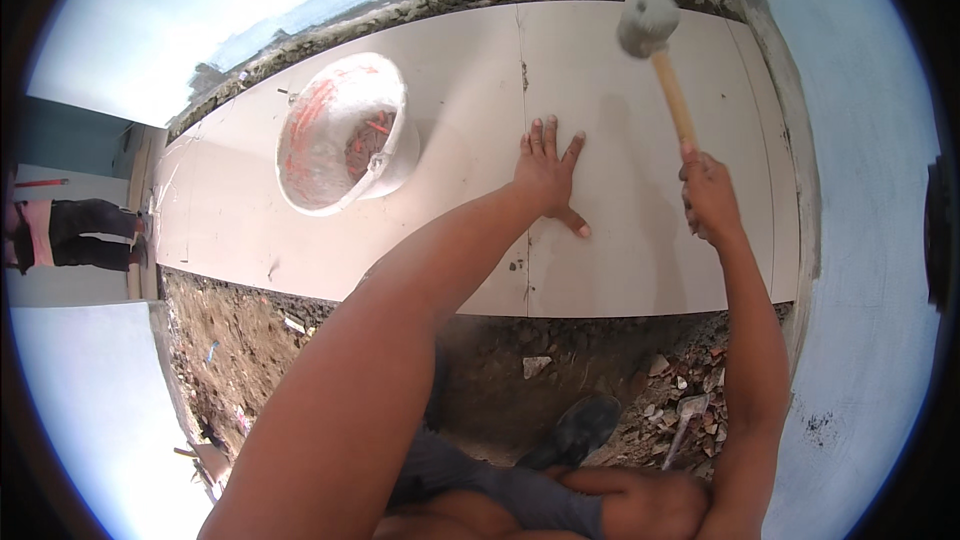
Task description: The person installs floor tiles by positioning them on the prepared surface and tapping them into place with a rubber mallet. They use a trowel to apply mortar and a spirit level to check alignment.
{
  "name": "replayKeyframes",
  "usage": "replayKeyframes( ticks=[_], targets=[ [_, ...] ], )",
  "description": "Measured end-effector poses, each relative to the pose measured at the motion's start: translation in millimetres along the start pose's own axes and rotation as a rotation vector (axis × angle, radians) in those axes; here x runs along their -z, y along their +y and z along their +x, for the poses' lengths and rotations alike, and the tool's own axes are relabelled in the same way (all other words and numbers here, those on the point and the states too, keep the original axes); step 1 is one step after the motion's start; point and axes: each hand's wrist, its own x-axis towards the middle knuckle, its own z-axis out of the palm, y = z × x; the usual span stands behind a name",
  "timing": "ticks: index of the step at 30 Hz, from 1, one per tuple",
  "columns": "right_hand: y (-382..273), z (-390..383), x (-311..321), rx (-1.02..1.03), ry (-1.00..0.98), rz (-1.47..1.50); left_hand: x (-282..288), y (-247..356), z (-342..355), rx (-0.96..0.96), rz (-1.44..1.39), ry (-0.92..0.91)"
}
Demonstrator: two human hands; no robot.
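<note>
My right hand (711, 196) is wrapped round the wooden handle of a rubber mallet (677, 100). Its grey head is raised over the far right part of the floor tiles and looks slightly blurred. Flat on the pale beige tiles (620, 250) lies my left hand (546, 175), fingers spread, close to the joint between two tiles. To the left of that hand a white bucket (402, 155) rests tilted on the tiles, its inside smeared red and white, with reddish and grey matter at the bottom.
Bare soil (490, 380) borders the tiles on the near side, with broken rubble (715, 380) and a small trowel (688, 420) at the right. Light blue walls (860, 190) enclose the right and far sides. Another person (90, 235) stands in a doorway at far left.
</note>
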Motion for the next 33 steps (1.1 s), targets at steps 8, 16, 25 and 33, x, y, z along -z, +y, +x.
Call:
replayKeyframes(
  ticks=[8, 16, 25, 33],
  targets=[
    [3.3, -138.8, 46.2, 0.21, 0.147, 0.374, -19.4, -8.4, 0.8, 0.01, -0.018, 0.067],
    [156.8, -201.7, 35.8, -0.358, -0.035, -0.021, -20.2, -5.8, 3.9, 0.019, 0.007, 0.075],
    [130.1, -181.6, 38.2, -0.302, 0.053, 0.267, 1.0, 51.3, 4.6, -0.135, -0.008, 0.049],
    [18.6, -118.1, 93.8, 0.166, 0.385, 0.39, 5.0, 113.3, 6.6, -0.042, -0.099, -0.012]
  ],
)
